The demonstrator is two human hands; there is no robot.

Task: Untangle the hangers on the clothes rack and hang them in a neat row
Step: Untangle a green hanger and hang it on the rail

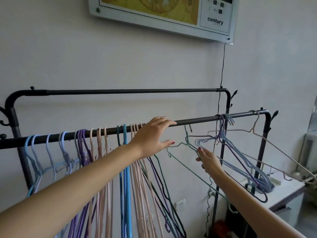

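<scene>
A black clothes rack has a near rail (202, 119) and a far rail (130, 91). Several hangers in blue, purple, pink and teal (103, 152) hang in a row on the left of the near rail. My left hand (152, 136) rests on that rail at the row's right end, fingers straight. My right hand (208, 160) pinches the shoulder of a green wire hanger (181, 163) hanging below the rail. To its right, a tangled bunch of blue and purple hangers (240, 157) and a beige hanger (281, 150) hang tilted near the rail's right end.
A framed board (163, 16) hangs on the grey wall above, with a black cord (222, 69) running down behind the rack. A white table (289, 189) stands at the right. A wall socket (181, 204) sits low behind the hangers.
</scene>
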